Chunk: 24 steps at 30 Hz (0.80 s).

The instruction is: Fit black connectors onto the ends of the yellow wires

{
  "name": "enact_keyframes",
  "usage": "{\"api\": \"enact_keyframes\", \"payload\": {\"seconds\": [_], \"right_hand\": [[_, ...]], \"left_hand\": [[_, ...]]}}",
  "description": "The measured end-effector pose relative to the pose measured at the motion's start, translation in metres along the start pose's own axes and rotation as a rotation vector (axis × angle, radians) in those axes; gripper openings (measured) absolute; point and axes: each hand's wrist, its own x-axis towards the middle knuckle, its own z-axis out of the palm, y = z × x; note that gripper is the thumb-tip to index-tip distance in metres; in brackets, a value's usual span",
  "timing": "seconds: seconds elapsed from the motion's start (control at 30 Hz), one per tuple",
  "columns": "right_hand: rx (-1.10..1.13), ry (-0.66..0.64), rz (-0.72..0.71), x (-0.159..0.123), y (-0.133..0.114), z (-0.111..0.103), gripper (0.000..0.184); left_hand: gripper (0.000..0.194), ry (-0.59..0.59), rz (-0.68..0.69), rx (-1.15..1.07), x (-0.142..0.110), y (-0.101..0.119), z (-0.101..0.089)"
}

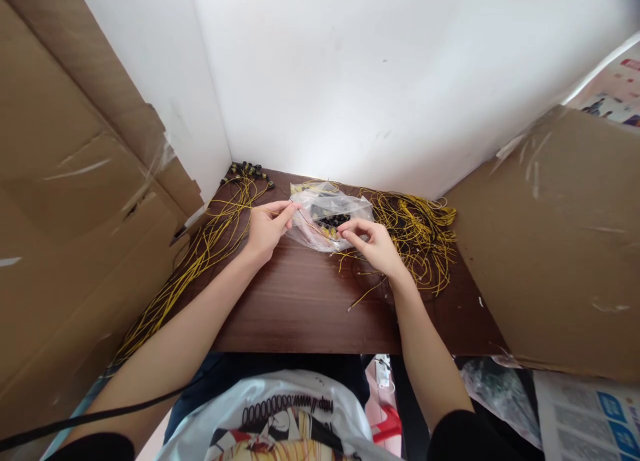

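My left hand [270, 229] is closed in a pinch on a thin dark-and-yellow wire [306, 222]. The wire slants down from its fingertips towards my right hand [370, 244]. That hand is also pinched, thumb against forefinger, at the right side of a clear plastic bag [313, 196]; what sits between its fingertips is too small to make out. Small black parts [334, 220] and yellow pieces [330, 232] show in the bag's opening, just behind the fingers. The bag lies on the brown tabletop [300, 301] below both hands.
Tangled yellow wires [415, 224] pile up on the right. More long yellow wires [200, 268] run along the left, with black connectors [247, 170] at their far ends. Cardboard panels [545, 248] flank the table on both sides, and a white wall [375, 81] stands behind.
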Motion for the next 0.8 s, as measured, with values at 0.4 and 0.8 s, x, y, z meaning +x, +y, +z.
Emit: {"api": "enact_keyframes", "payload": {"seconds": [0.4,0.8], "right_hand": [[-0.058,-0.145,-0.005,-0.0008,0.003,0.0009,0.018],[-0.086,-0.186,-0.015,-0.0011,0.0004,0.0009,0.021]], "left_hand": [[0.025,0.019,-0.058,-0.124,0.0031,0.0013,-0.0021],[0.025,0.021,-0.111,-0.189,0.0035,0.003,-0.002]]}}
